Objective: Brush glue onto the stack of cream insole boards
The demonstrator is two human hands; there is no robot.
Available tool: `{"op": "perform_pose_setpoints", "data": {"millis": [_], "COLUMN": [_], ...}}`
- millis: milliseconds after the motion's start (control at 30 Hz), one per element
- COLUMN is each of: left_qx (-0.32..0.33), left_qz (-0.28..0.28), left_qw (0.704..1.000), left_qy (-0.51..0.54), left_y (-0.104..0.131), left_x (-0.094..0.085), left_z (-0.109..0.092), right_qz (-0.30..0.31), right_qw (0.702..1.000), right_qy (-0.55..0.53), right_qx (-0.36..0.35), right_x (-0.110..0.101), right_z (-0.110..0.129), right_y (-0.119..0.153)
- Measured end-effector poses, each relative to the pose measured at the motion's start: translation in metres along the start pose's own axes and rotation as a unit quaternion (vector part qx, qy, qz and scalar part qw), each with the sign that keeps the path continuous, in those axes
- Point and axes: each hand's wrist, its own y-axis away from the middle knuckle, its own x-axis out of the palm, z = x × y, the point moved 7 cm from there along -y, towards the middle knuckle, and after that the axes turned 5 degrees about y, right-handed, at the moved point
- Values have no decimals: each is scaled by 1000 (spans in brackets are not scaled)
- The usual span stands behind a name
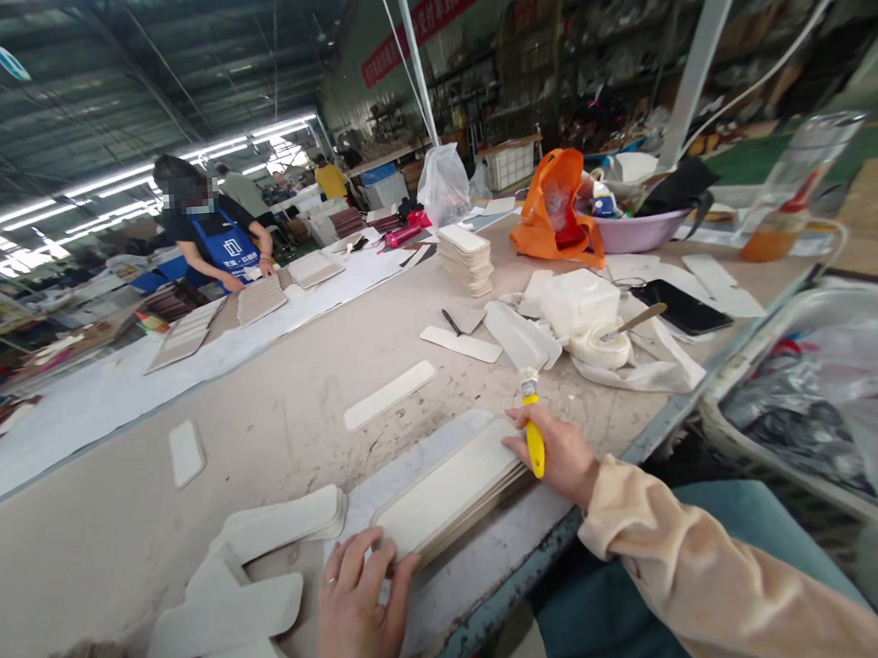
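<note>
A stack of long white strips (446, 484) with rounded ends lies near the table's front edge. My left hand (363, 595) rests at the stack's left end, fingers apart and touching it, with a ring on one finger. At the right end, my right hand (557, 449) is closed round a yellow-handled brush (534, 433), its pale bristles pointing away from me. Loose white pieces (233, 604) overlap left of the stack. Beyond the brush, a wooden stick (638, 318) lies across a small round tub (600, 346) of pale paste.
A black phone (682, 307), a white box (579, 301), an orange bag (551, 211) and a purple basin (639, 232) stand at the right. A bottle (797, 194) of amber liquid is near the edge. Across the table works a person (218, 229) in a blue apron.
</note>
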Motion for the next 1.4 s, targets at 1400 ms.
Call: {"op": "perform_pose_setpoints", "data": {"millis": [1400], "left_qx": [-453], "left_qz": [-116], "left_qw": [699], "left_qy": [541], "left_y": [-26], "left_x": [17], "left_z": [29], "right_qz": [-96], "right_qw": [885], "right_qy": [-446], "right_qx": [90], "right_x": [-50], "right_z": [23], "right_y": [-51]}}
